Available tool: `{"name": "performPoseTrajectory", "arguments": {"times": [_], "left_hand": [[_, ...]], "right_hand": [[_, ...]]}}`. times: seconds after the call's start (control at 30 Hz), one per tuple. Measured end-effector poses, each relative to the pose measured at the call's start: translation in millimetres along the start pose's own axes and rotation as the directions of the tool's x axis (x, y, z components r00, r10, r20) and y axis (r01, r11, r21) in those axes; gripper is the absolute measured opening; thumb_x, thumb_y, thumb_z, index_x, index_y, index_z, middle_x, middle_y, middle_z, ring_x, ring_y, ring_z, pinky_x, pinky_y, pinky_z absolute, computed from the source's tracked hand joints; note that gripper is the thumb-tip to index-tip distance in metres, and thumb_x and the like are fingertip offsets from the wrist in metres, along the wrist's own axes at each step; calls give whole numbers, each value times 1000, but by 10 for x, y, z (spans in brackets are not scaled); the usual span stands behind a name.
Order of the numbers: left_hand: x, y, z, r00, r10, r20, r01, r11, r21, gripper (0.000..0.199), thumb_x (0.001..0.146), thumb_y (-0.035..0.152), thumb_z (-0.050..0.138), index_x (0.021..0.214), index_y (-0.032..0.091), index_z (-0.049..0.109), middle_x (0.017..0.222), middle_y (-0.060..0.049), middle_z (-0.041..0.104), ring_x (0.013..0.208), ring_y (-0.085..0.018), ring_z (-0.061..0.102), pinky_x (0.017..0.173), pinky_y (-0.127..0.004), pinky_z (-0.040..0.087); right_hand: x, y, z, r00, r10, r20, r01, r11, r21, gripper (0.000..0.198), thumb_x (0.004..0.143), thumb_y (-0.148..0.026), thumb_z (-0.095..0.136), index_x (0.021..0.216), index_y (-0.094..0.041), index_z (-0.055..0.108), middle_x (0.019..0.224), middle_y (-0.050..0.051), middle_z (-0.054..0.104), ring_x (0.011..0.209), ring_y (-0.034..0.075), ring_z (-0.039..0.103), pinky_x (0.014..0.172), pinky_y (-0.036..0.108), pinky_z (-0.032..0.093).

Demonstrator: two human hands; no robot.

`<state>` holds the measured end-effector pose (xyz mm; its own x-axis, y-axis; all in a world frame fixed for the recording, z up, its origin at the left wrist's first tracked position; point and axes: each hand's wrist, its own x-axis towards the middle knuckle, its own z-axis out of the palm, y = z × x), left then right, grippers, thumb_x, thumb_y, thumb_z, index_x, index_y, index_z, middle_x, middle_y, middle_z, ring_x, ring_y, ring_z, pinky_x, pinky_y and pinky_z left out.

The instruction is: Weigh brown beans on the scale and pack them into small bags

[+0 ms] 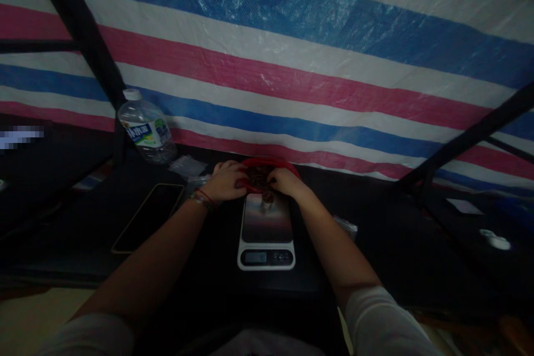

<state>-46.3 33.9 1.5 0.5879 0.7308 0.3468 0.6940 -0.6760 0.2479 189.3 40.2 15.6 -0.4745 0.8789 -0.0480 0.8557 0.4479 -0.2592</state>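
OK, small cup (267,205) w/ dark bits (267,196) is set at far end of scale (267,228), by red bowl (294,167). At bowl's sides, L hand (227,181) & R hand (287,182) are held, fingers bent, grip can't be told. Phone (149,217) is seen at L.

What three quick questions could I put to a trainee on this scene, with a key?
1. What stands on the scale?
2. True or false: the bottle stands to the left of the red bowl, as the camera sees it.
3. Which wrist wears the red band: A, the person's left; B, the person's right?

Key: 1. A small cup. 2. True. 3. A.
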Motion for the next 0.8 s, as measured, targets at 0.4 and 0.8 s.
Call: {"name": "performPoseTrajectory", "arguments": {"times": [0.4, 0.8], "left_hand": [[25, 306, 33, 984, 159, -83, -171, 969, -176, 28, 88, 40, 52, 100, 22, 70, 99, -7, 71, 93, -22, 64, 85, -36, 48], [38, 382, 77, 987, 76, 141, -59, 991, -123, 52, 67, 71, 65, 80, 22, 73, 77, -6, 73, 72, -24, 67, 61, -30, 42]], "right_hand": [[-239, -206, -433, 987, -113, -113, 131, 978, 163, 19, 76, -9, 63, 87, -18, 76, 86, 2, 73, 79, 15, 64, 73, 23, 43], [-446, -705, -425, 948, -314, 44, 315, 949, -1, 19, 80, -7, 62, 89, -17, 75, 92, 6, 74, 84, 18, 66, 75, 27, 44]]}}
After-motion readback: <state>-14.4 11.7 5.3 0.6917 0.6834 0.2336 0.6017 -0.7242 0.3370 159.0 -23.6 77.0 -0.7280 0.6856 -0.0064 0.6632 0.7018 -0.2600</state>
